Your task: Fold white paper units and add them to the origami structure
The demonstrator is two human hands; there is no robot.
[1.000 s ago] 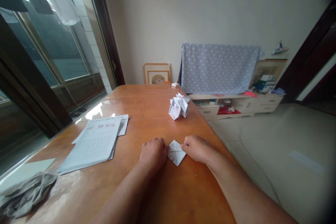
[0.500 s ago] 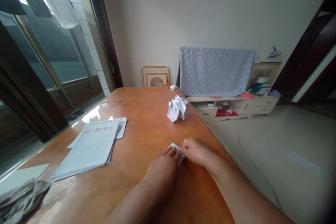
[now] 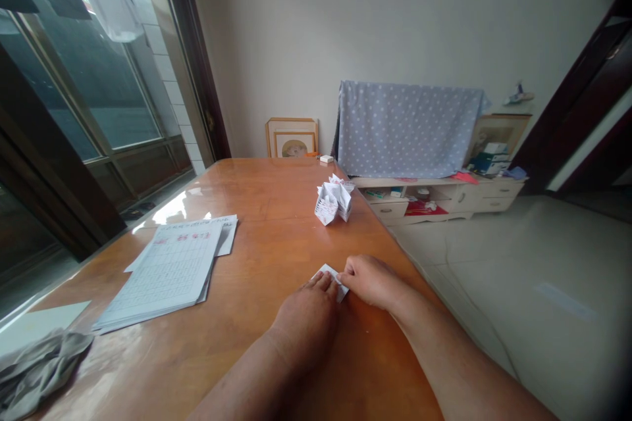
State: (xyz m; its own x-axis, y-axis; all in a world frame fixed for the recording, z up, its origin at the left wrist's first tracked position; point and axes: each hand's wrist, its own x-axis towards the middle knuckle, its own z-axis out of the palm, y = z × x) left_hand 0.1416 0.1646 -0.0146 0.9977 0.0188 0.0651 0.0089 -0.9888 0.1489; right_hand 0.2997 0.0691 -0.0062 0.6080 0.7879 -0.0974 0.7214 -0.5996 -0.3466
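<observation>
Head view: small folded paper square (image 3: 326, 274) lies flat on the glossy wooden bench (image 3: 276, 187), near its right edge, mostly covered by the left hand (image 3: 305, 323) and right hand (image 3: 368, 281). Left fingers (image 3: 323, 283) and right fingers (image 3: 349, 268) sit narrow on it, either side; pinch or press, cannot tell. Done so far: a bulkier folded paper model (image 3: 332, 204) stands further along the bench. Left of the hands: stacked grid-ruled sheets (image 3: 170, 273), grey cloth (image 3: 39, 368). Room: polka-dot cloth (image 3: 405, 128) hangs behind a cream cabinet (image 3: 439, 198), far right; window (image 3: 93, 79) on the left.
</observation>
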